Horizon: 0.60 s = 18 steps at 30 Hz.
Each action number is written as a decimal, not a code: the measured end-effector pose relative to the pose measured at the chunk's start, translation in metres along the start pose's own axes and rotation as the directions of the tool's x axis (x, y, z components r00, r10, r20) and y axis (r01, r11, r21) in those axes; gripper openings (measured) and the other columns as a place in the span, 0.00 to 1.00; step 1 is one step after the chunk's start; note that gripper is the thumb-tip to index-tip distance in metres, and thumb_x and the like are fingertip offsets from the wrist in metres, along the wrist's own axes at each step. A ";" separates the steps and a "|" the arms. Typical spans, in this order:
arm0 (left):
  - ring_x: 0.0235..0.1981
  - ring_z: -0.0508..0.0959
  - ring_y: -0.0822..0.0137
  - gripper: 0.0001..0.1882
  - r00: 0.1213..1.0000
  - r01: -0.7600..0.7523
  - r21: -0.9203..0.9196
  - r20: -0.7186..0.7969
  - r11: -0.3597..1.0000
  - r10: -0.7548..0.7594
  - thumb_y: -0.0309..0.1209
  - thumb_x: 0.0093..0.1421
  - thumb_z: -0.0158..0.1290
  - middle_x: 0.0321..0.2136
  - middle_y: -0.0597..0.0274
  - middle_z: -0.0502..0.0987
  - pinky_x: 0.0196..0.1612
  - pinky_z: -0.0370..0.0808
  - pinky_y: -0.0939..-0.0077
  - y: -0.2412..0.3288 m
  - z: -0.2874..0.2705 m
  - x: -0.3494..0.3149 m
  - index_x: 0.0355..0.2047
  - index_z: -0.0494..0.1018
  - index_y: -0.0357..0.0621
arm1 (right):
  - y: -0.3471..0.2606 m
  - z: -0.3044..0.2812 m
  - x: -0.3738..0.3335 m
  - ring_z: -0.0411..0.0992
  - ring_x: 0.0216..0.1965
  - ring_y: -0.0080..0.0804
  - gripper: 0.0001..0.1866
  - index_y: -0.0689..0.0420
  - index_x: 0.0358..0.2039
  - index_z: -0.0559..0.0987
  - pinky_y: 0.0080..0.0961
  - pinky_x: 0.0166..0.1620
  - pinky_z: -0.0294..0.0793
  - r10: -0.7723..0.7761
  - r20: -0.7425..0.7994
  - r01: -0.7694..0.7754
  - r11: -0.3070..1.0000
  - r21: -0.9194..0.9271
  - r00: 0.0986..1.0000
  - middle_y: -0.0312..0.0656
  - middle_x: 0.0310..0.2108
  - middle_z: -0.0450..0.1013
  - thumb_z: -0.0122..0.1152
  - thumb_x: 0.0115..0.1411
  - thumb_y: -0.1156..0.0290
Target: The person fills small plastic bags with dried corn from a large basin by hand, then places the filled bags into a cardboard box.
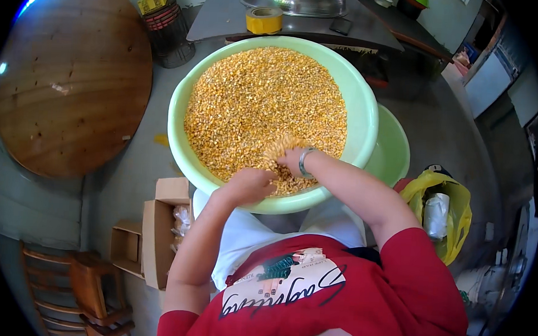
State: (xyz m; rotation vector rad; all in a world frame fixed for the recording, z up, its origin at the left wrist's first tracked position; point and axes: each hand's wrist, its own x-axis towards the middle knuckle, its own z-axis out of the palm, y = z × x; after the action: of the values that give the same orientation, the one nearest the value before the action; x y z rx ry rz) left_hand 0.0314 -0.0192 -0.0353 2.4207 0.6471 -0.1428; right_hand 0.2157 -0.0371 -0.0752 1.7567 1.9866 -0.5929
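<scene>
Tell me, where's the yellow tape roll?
In the head view, the yellow tape roll is at top centre, on the grey table, just beyond the large green basin of corn.

2 grips (251, 185) (292, 161), 2 lt-grn basins (178, 105) (395, 149), 2 cdbd boxes (154, 238) (128, 244), 1 tape roll (264, 24)

the room is moderately lit, with a blue-white streak of glare at the upper left. a pale spot glints on the round wooden board (72, 91), and highlights streak the metal bowl (294, 2). shadow gathers under the worktop (221, 13). the yellow kernels (267, 92) look bright, slightly smeared beside the right grip (292, 161). straight edges bow outward; black rounds off the corners.
</scene>
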 end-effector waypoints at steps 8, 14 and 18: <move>0.45 0.71 0.52 0.20 0.859 -0.163 0.012 0.494 0.987 0.136 0.36 0.55 0.46 0.43 0.51 0.72 0.48 0.66 0.63 0.004 0.013 0.057 0.50 0.67 0.53 | 0.037 -0.003 0.009 0.69 0.46 0.41 0.24 0.52 0.49 0.70 0.31 0.49 0.67 0.038 -0.300 0.098 0.900 0.425 0.953 0.49 0.44 0.70 0.48 0.48 0.77; 0.46 0.70 0.50 0.22 0.902 -0.004 0.463 0.383 0.886 -0.196 0.41 0.51 0.48 0.44 0.47 0.70 0.49 0.66 0.60 -0.024 0.031 0.073 0.47 0.68 0.49 | 0.046 -0.015 -0.073 0.72 0.36 0.44 0.14 0.54 0.37 0.77 0.34 0.41 0.70 -0.114 -0.536 0.360 0.851 0.382 0.837 0.47 0.34 0.74 0.48 0.50 0.70; 0.46 0.71 0.52 0.22 0.943 0.193 0.531 0.133 0.825 -0.305 0.39 0.50 0.51 0.44 0.50 0.71 0.50 0.66 0.60 -0.018 0.026 0.062 0.45 0.70 0.44 | 0.075 0.007 -0.144 0.73 0.28 0.42 0.10 0.54 0.30 0.78 0.33 0.35 0.71 0.148 -0.758 0.375 0.798 0.471 0.636 0.45 0.25 0.74 0.49 0.48 0.72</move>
State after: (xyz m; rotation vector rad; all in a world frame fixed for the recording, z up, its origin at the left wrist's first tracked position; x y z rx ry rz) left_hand 0.0777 0.0037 -0.0812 2.7506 0.9186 -0.7652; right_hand 0.3066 -0.1499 -0.0016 2.6104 2.7217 -0.6106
